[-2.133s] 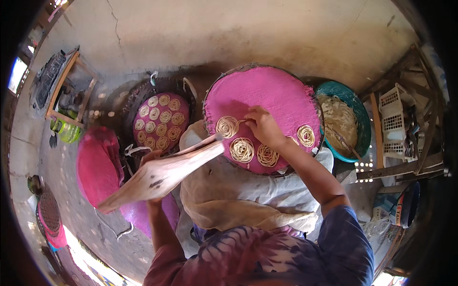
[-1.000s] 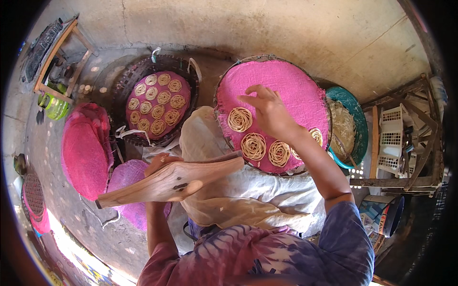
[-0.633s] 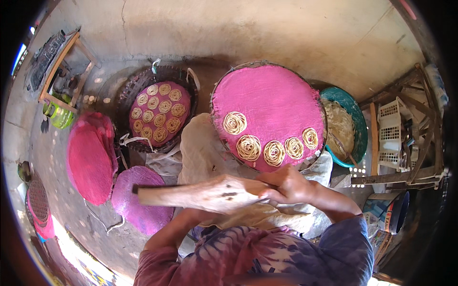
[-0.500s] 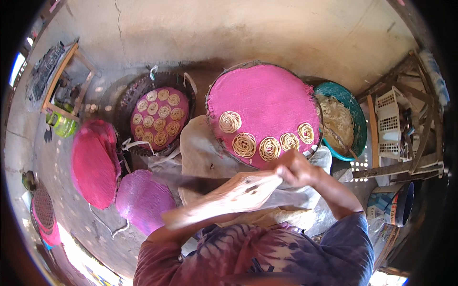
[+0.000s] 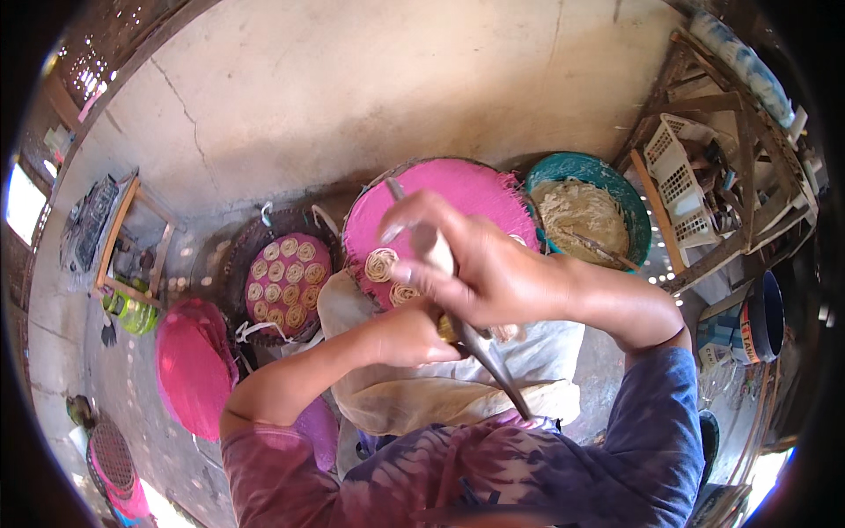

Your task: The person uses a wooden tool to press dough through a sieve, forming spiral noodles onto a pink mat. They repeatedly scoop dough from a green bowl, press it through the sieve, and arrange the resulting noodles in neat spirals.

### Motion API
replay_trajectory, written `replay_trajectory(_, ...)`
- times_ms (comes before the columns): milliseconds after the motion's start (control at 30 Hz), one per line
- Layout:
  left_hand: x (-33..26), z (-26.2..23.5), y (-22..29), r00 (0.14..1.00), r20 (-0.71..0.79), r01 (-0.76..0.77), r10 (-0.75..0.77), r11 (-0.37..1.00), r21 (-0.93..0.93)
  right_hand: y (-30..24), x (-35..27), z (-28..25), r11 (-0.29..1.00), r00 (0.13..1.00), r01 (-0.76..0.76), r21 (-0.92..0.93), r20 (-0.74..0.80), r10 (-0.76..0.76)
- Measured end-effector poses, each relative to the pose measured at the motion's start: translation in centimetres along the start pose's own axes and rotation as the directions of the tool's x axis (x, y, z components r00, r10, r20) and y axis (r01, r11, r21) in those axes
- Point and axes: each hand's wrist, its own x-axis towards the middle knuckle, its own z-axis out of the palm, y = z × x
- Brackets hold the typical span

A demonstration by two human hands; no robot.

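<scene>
My left hand (image 5: 405, 334) is closed round the middle of a long, dark grey-brown bar-like tool (image 5: 497, 365), now seen nearly edge-on and slanting across my lap. Above it, my right hand (image 5: 502, 268) curls its fingers and thumb about a pale rounded lump (image 5: 435, 250), perhaps dough; its lower part is hidden. Beyond my hands rests a large round tray covered in pink mesh cloth (image 5: 471, 189). Noodle-like coils (image 5: 381, 264) lie on its near part, some hidden by my hands and arms.
Right of the tray stands a teal basin (image 5: 543, 172) of pale dough (image 5: 576, 211) with a stick in it. At left, a dark basket (image 5: 231, 251) holds a pink round with several coils. Red-pink covered rounds (image 5: 189, 370) lean nearer. A wooden rack with a white crate (image 5: 673, 176) stands far right.
The tool has turned from its pale broad face to its narrow edge. My left hand now shows on it; my right hand has moved left and holds the lump. The view has shifted.
</scene>
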Motion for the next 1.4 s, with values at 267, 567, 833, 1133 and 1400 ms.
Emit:
replay_trajectory(267,-1.5,0.9,-5.5,0.672,-0.664,-0.263,0.328,0.944,0.200,2.5,-9.0,-10.4,0.923,0.570,-0.107,0.369,-0.738,0.361)
replay_trajectory(567,8.9,-0.2,-0.8,0.408,-0.868,-0.905,0.282,0.252,-0.344,13.3,-10.6,-7.2,0.655,-0.048,0.710,0.258,-0.911,0.410)
replay_trajectory(833,0.0,-12.3,-1.3,0.055,-0.774,-0.956,0.631,0.258,0.143,24.4,-24.0,-10.7,0.168,0.334,-0.943,-0.288,-0.807,0.487)
replay_trajectory(1133,2.3,-14.4,-6.7,0.231,-0.501,0.405,0.834,0.386,0.829,28.2,-35.1,-16.9,-0.228,0.284,-0.738,-0.636,-0.599,0.749)
replay_trajectory(1400,3.6,-13.9,-7.3,0.423,-0.600,0.259,0.679,0.544,0.798,28.1,-34.9,-20.3,-0.225,0.281,-0.647,-0.728,-0.503,0.818)
